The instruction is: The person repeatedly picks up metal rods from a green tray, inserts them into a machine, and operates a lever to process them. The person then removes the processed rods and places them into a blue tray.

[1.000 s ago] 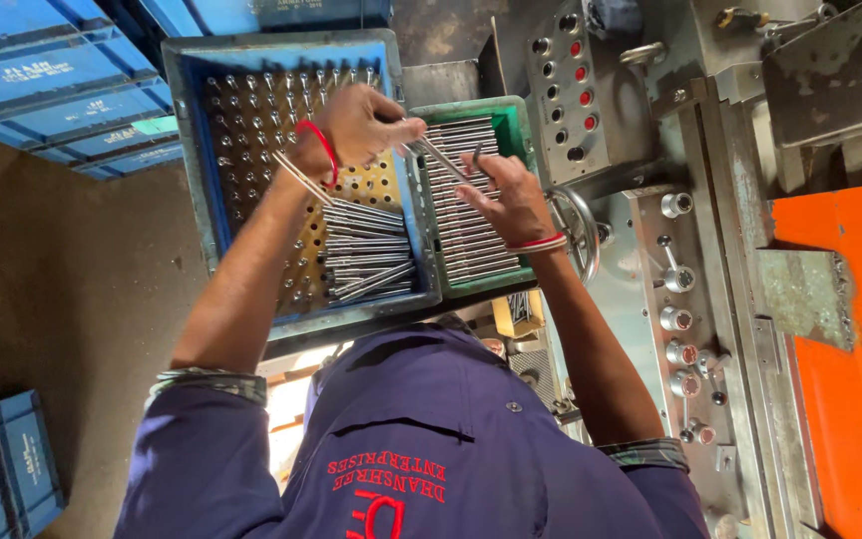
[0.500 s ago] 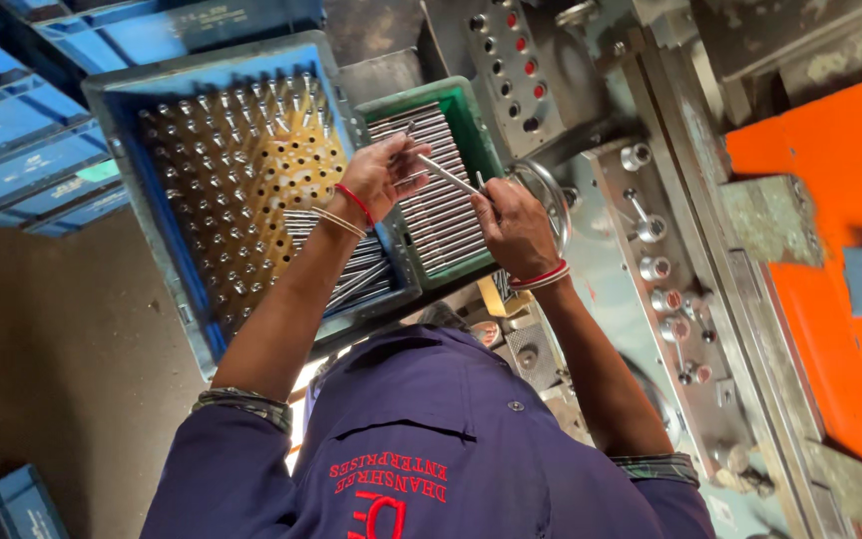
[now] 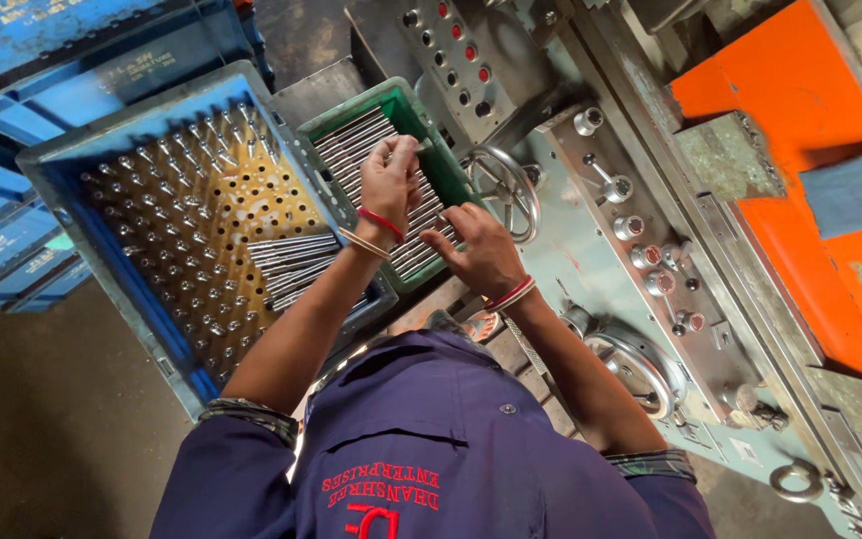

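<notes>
Head view looks down over a dark blue work shirt (image 3: 431, 439), cut off by the lower edge, so the shoulders and upper arms are only partly seen. Two bare forearms reach forward from it, each wrist wearing red and pale bands.

The right hand (image 3: 481, 250) lies over the near end of the green tray (image 3: 406, 110), fingers curled down onto the metal rods (image 3: 351, 150) lying side by side in it; the palm hides what the grip encloses, so I cannot tell whether it holds a rod. The left hand (image 3: 391, 180), a little farther in, is over the middle of the same tray, its grip narrow, fingertips pinched on the end of one rod. The hands cover much of the row, so the rods cannot be counted.

Left of the tray sits one blue crate (image 3: 62, 190) with a perforated yellow plate (image 3: 202, 230); many rods stand upright in its holes, too small to count, and a loose bundle (image 3: 291, 262) lies across it.

Right of the tray: two handwheels, one (image 3: 506, 190) beside the hands and one (image 3: 641, 369) nearer, several knobs, and a grey button panel (image 3: 451, 50) with four red buttons showing. An orange machine cover (image 3: 810, 200) runs off the right edge.
</notes>
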